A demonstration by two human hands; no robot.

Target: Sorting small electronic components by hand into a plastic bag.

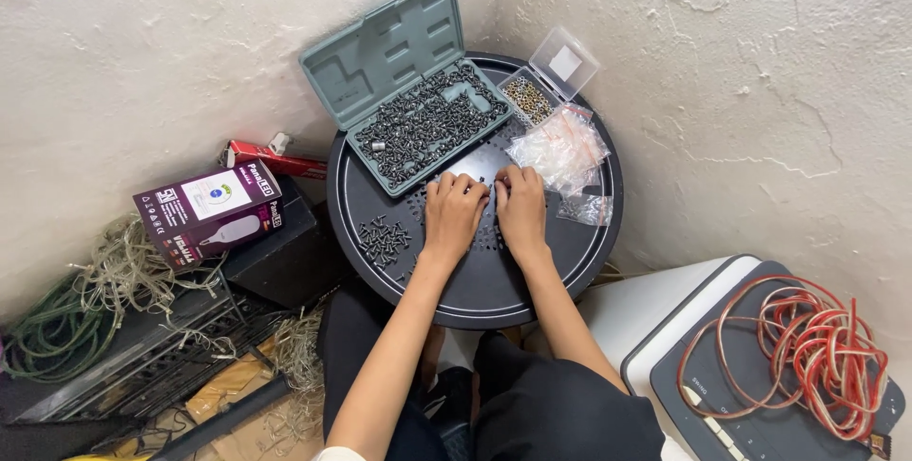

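Both hands rest palm down, side by side at the middle of the round black table (570,276): the left hand (454,217) and right hand (522,206) have fingers curled over small dark screws (483,233), though whether either pinches one I cannot tell. A loose pile of screws (383,239) lies just left of the left hand, probably kept within easy reach. Behind the fingers an open grey-green case (380,48) holds many more, with a small clear box (560,67) and clear plastic bags (560,149) beside it.
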